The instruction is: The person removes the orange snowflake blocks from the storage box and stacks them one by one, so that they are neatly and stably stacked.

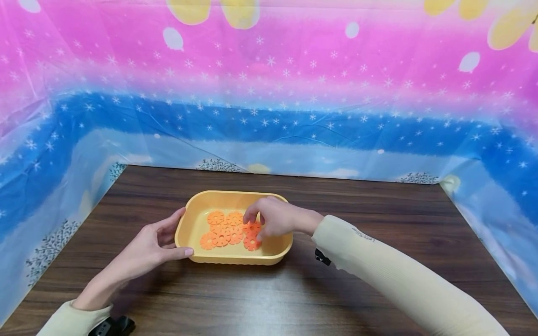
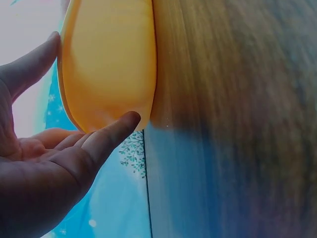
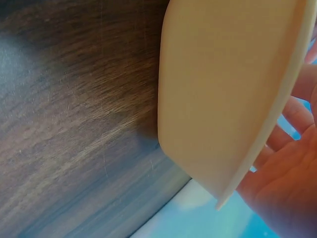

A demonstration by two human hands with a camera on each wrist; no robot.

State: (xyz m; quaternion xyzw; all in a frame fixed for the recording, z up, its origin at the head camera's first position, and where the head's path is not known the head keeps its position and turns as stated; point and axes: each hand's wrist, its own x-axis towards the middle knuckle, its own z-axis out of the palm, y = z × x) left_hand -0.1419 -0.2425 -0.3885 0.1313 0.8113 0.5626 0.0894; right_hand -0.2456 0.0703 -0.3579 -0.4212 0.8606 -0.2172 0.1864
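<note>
A yellow plastic basin (image 1: 193, 233) with rounded corners stands on the table. Inside lie several flat orange notched discs (image 1: 227, 234), snowflake-shaped, some overlapping. At the basin's left end my left hand (image 1: 145, 245) holds it, the thumb on the near rim and the fingers at the far side of that end. My right hand (image 1: 275, 217) reaches over the right rim, fingers bent down over the rightmost discs (image 1: 252, 242). Its thumb and forefinger stand apart, with disc showing between them. In the right wrist view the basin's wall (image 3: 223, 94) hides those fingertips.
The dark wood-grain table (image 1: 349, 289) extends around the basin. A pink and blue cloth (image 1: 294, 88) with white snowflakes hangs behind it and along both sides. A black wrist device (image 1: 112, 325) sits at the left sleeve, and another (image 1: 322, 256) at the right.
</note>
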